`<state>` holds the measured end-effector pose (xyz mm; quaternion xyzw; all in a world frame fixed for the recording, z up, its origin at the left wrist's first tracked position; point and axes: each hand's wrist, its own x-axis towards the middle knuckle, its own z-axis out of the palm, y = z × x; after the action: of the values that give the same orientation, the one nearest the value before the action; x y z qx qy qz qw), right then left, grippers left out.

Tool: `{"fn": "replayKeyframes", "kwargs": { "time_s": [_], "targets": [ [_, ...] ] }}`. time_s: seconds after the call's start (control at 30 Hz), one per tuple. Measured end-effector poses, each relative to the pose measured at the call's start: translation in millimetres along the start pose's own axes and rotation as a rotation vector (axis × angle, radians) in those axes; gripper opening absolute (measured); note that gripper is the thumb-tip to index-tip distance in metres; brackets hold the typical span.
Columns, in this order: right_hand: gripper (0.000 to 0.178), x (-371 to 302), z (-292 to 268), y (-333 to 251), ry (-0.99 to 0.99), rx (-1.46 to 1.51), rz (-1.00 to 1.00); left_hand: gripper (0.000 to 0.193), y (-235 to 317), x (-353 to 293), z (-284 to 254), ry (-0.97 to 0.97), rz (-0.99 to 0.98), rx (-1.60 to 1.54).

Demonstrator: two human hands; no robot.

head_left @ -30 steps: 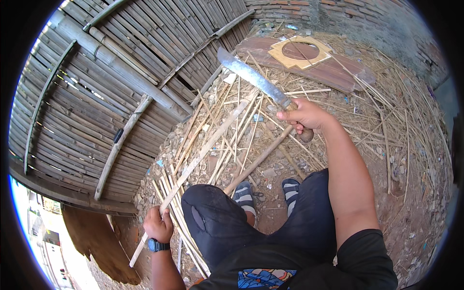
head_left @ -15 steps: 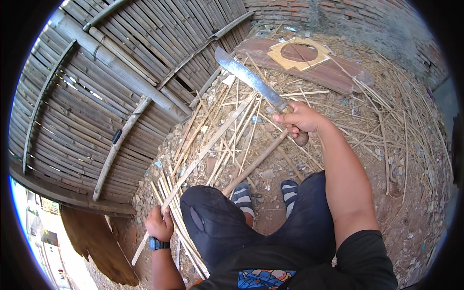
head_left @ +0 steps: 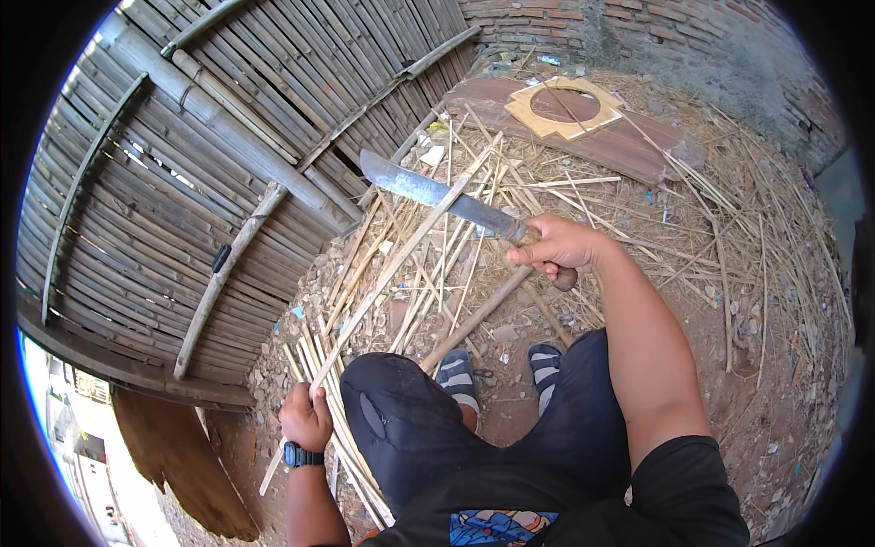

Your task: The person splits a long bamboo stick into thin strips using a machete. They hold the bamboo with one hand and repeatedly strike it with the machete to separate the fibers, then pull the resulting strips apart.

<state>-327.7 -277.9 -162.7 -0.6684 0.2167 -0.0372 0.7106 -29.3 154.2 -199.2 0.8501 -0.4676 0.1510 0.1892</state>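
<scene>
My left hand (head_left: pixel 305 419) is closed around the lower part of a long, flat bamboo strip (head_left: pixel 381 281), beside my left knee. The strip slants up and away to the right, its short tail end sticking out below my fist. In my right hand (head_left: pixel 558 248) is the wooden handle of a machete (head_left: pixel 415 186). Its broad, worn blade points to the far left and crosses the strip near the strip's far end. Whether blade and strip touch there, I cannot tell. More bamboo strips (head_left: pixel 344 433) lie in a bundle beside my left thigh.
Split bamboo strips and shavings litter the ground ahead. A wooden pole (head_left: pixel 478 319) lies in front of my sandalled feet. Farther off, a yellowish board with a round hole (head_left: pixel 521 108) rests on a brown plank (head_left: pixel 629 157). A bamboo wall (head_left: pixel 228 182) stands left, a brick wall (head_left: pixel 674 46) behind.
The machete has swung left and slightly down, so its blade now crosses the strip. The strip's far end has risen and shifted right, while my left hand has barely moved.
</scene>
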Motion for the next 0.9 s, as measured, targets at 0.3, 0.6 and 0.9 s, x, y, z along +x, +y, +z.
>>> {"fn": "replayKeyframes", "kwargs": {
  "time_s": [0.3, 0.6, 0.9],
  "targets": [
    [0.051, -4.5, -11.2, -3.0, 0.407, -0.066, -0.119, 0.046, -7.7, 3.7, -4.0, -0.206, -0.070, -0.235],
    [0.047, -2.9, -12.8, -3.1, 0.690, -0.490, -0.418, 0.051, -19.3, 3.1, -3.6, -0.476, -0.199, -0.572],
    [0.034, 3.9, -3.2, -8.6, 0.740, -1.050, -0.115, 0.051, -11.4, 8.7, -30.2, -0.428, -0.072, -0.331]
  ]
}}
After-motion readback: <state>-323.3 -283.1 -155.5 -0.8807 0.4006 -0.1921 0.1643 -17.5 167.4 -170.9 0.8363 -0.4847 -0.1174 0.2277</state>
